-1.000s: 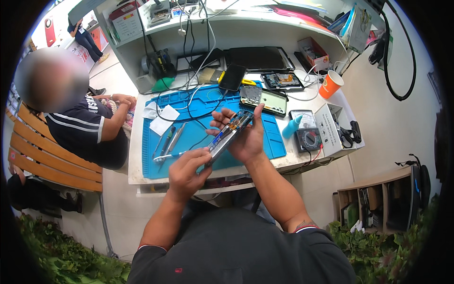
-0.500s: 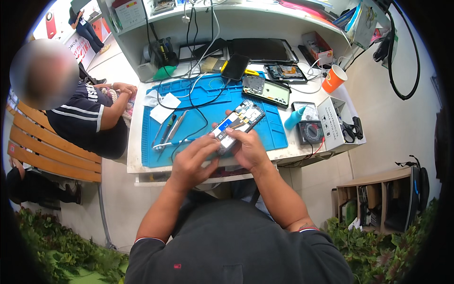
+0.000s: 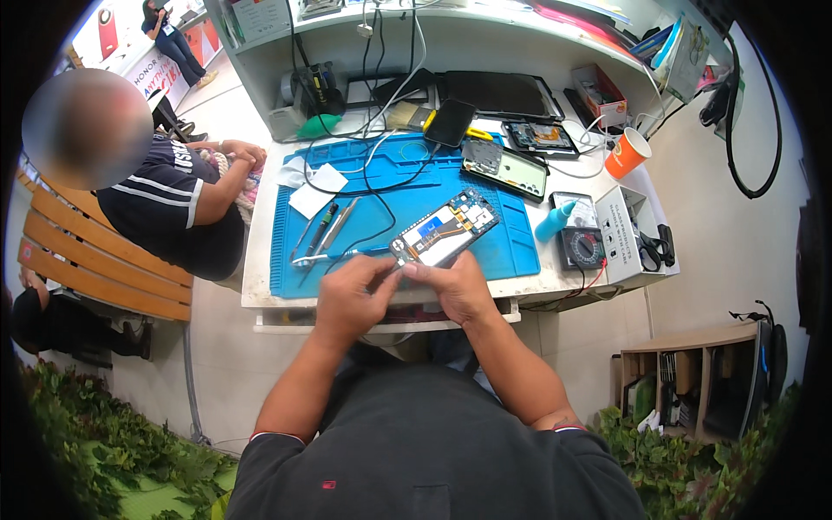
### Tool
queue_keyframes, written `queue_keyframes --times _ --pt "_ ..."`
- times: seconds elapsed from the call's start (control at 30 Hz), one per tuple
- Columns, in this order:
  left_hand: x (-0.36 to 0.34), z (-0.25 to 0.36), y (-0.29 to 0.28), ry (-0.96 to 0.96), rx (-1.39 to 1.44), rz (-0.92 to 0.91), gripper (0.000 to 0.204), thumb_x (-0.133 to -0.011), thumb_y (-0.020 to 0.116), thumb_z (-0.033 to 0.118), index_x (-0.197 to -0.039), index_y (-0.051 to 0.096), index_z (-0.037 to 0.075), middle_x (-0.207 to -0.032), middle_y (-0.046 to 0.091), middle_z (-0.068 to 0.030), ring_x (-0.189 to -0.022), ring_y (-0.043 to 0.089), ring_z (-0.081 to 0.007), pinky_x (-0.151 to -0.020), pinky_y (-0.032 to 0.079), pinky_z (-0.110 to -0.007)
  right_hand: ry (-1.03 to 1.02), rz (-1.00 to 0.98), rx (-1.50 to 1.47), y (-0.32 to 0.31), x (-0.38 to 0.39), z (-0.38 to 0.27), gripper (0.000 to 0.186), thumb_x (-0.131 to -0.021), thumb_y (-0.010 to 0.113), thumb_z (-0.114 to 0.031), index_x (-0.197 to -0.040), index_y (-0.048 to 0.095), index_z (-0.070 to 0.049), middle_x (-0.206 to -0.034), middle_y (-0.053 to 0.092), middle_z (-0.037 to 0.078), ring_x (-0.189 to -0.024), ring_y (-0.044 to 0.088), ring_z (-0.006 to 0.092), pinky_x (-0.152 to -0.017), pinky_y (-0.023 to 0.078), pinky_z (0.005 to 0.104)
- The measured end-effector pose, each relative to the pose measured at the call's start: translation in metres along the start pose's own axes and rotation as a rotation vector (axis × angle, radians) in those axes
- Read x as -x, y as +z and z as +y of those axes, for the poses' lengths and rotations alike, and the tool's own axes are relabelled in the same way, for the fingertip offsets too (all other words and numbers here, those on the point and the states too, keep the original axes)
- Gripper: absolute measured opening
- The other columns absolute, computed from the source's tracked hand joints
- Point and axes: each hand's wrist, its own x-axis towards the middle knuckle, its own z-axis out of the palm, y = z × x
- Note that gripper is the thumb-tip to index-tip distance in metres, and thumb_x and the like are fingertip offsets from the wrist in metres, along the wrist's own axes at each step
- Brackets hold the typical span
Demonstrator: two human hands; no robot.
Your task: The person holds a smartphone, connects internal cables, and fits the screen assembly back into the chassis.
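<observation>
An opened smartphone (image 3: 446, 227) slants over the blue work mat (image 3: 513, 251), its circuit board, blue-marked battery and ribbon cables bare. My right hand (image 3: 464, 290) grips its near edge, thumb towards the lower left end and fingers mostly hidden beneath. At that same end, my left hand (image 3: 347, 295) has its thumb and fingers drawn together in a pinch; whatever is between them cannot be made out. Left of the phone lie a white-handled tool (image 3: 316, 257), a dark pen-like screwdriver (image 3: 322, 227) and tweezers (image 3: 340, 227). A detached phone back cover (image 3: 520, 178) rests beyond the phone.
Cables trail across the mat from the shelf. A dark phone (image 3: 450, 123) lies at the back. To the right stand an orange cup (image 3: 627, 154), a blue bottle (image 3: 553, 222), a multimeter (image 3: 583, 249) and a white box (image 3: 628, 230). A person (image 3: 186, 195) sits left of the desk.
Both hands have drawn down to the phone's near left end. My right thumb has left the middle of the phone, uncovering its cables, and my left fingers have closed into a pinch.
</observation>
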Motion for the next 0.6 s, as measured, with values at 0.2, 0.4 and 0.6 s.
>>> queue_keyframes --times 0.2,0.4,0.6 --pt "0.002 -0.008 0.004 0.132 -0.070 0.047 0.011 -0.077 0.080 0.007 -0.084 0.073 0.006 -0.072 0.067 -0.0061 -0.055 0.063 -0.0201 -0.051 0.050 -0.033 -0.001 0.060 -0.037 0.013 0.007 0.001 0.033 -0.082 0.084 0.002 -0.110 0.067 0.000 -0.100 0.073 0.008 -0.084 0.071 0.0157 -0.071 0.059 0.0296" --pt "0.003 -0.009 -0.002 0.148 -0.069 0.058 0.011 -0.077 0.081 0.006 -0.081 0.071 0.006 -0.070 0.066 -0.0062 -0.055 0.063 -0.0190 -0.051 0.049 -0.032 -0.057 0.173 -0.062 0.016 0.007 -0.002 0.039 -0.082 0.081 0.003 -0.117 0.064 -0.001 -0.103 0.072 0.007 -0.089 0.070 0.0173 -0.077 0.059 0.0341" --pt "-0.051 -0.010 -0.066 -0.018 -0.059 0.146 0.012 -0.092 0.079 0.009 -0.100 0.077 0.000 -0.080 0.071 -0.0069 -0.070 0.063 -0.0081 -0.064 0.050 -0.025 -0.048 0.099 0.011 -0.007 0.004 -0.027 0.035 -0.083 0.082 0.001 -0.112 0.064 0.000 -0.098 0.072 0.008 -0.083 0.070 0.0173 -0.072 0.061 0.0326"
